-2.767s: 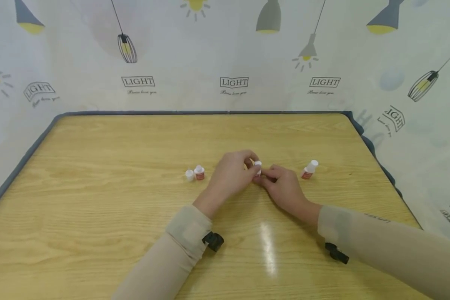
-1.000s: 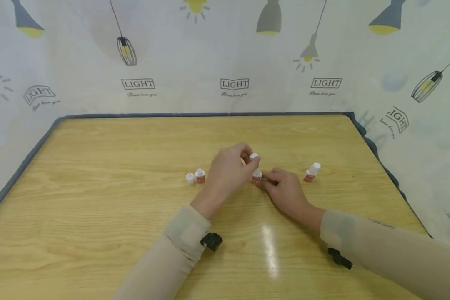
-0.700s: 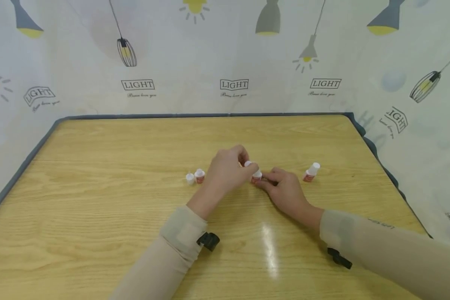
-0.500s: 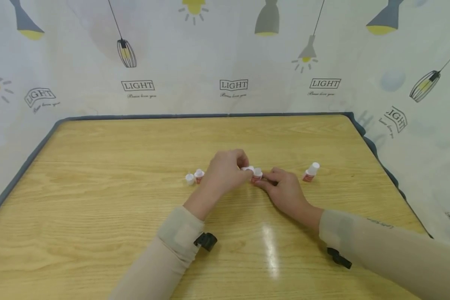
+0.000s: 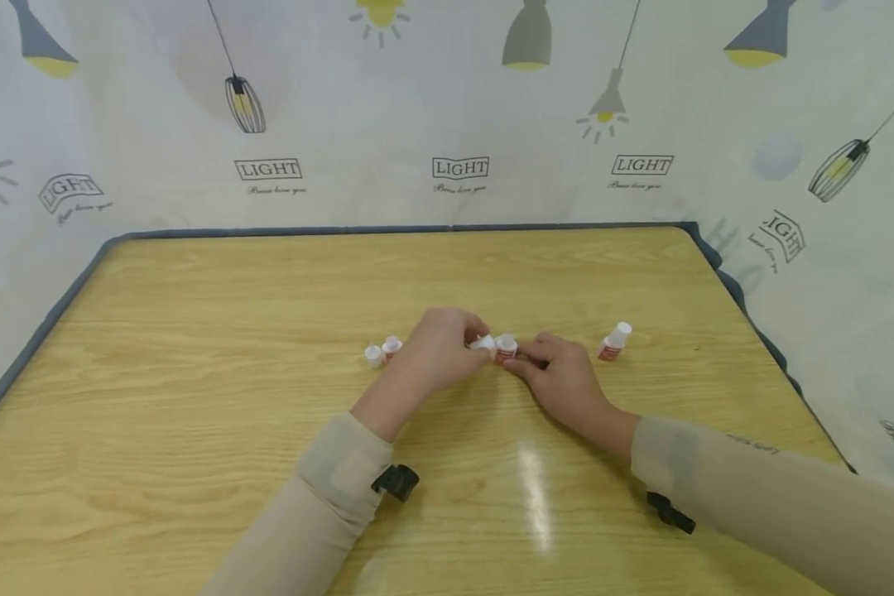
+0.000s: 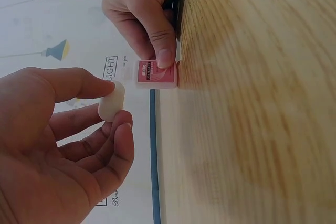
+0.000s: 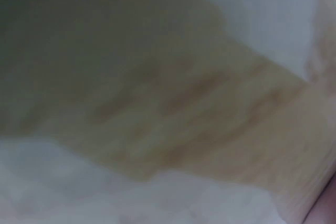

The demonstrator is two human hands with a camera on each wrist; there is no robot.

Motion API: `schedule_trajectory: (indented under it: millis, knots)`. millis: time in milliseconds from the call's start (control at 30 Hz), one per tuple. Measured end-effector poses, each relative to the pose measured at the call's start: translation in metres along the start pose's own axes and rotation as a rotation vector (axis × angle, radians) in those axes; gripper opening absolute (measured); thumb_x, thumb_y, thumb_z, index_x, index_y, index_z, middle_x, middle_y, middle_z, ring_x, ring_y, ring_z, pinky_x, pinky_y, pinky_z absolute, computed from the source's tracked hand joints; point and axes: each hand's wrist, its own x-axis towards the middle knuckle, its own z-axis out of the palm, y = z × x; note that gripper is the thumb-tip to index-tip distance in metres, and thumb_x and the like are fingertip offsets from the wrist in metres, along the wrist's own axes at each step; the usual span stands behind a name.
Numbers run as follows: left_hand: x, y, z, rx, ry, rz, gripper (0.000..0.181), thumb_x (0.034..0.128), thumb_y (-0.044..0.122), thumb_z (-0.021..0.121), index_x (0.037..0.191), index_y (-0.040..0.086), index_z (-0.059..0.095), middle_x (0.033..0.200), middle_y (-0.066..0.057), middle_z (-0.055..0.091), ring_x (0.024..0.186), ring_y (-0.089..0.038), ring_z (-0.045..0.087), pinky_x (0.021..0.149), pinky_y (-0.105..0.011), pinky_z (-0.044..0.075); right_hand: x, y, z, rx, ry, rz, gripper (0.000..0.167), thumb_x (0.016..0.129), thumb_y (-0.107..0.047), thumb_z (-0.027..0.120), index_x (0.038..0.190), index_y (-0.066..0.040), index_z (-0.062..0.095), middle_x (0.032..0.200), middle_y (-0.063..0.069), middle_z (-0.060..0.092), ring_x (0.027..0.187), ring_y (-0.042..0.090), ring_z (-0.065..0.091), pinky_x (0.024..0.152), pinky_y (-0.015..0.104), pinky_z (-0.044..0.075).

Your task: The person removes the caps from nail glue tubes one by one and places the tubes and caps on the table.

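Working left to right across my head feed, I first find a loose white cap (image 5: 373,357) on the tabletop (image 5: 194,331), and just beside it a first bottle (image 5: 391,344), its nozzle bare and part of it hidden from me by the near hand.

Next comes the left hand (image 5: 441,352). Its fingers are drawn narrow, pinching a white held cap (image 6: 111,102) between thumb and fingertips; the left wrist feed shows that cap clear of any bottle. Just right of it stands the middle bottle (image 5: 505,351), upright on the tabletop, uncapped, red label showing. The right hand (image 5: 566,377) steadies it low down, thumb and fingers pinching its body. My right wrist feed is only blur, so I rely on the other two for that grip.

Farthest right, well apart from both hands, a third bottle (image 5: 614,341) stands with its tall white top on.

I judge the step in hand to be uncapping the middle bottle, with its cap off but not yet put down. As I read it, the next move calls for setting that cap beside its bottle, as at the left-hand pair, while the right fingers keep the light bottle from tipping.
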Motion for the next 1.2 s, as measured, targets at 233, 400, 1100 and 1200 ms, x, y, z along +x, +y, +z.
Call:
schedule_trajectory:
  millis: [233,400,1100,1200]
  knots:
    - [-0.003,-0.004,-0.003,0.007,0.031,0.016,0.03,0.0993,0.02,0.07,0.127,0.01,0.075,0.111,-0.006,0.074,0.09,-0.019,0.066,0.076,-0.033,0.057,0.001,-0.001,0.0,0.004,-0.001,0.009,0.026,0.092,-0.015,0.084,0.116,-0.004,0.082,0.077,0.007,0.066,0.066,0.012,0.047,0.06,0.023,0.04]
    - [-0.001,-0.003,-0.002,0.036,0.045,0.02,0.027,0.1012,0.021,0.07,0.126,0.011,0.076,0.112,-0.005,0.075,0.092,-0.019,0.068,0.08,-0.035,0.057,0.003,-0.001,-0.001,-0.008,0.001,0.006,0.026,0.092,-0.016,0.084,0.116,-0.004,0.082,0.077,0.006,0.066,0.066,0.012,0.048,0.061,0.023,0.041]
    - [0.003,-0.009,0.016,0.019,0.093,-0.09,0.016,0.0992,0.025,0.073,0.107,0.011,0.073,0.091,-0.004,0.069,0.076,-0.018,0.061,0.066,-0.031,0.048,0.002,0.001,0.002,-0.009,0.022,-0.017,0.024,0.09,-0.014,0.086,0.111,-0.004,0.084,0.074,0.005,0.065,0.065,0.012,0.046,0.059,0.023,0.038]
    - [0.006,-0.009,0.018,0.033,0.088,-0.101,0.016,0.099,0.025,0.072,0.106,0.011,0.071,0.091,-0.003,0.069,0.075,-0.017,0.061,0.065,-0.029,0.047,0.002,0.001,0.002,-0.011,0.023,-0.018,0.024,0.09,-0.014,0.086,0.111,-0.004,0.084,0.075,0.005,0.066,0.065,0.012,0.046,0.059,0.023,0.038]
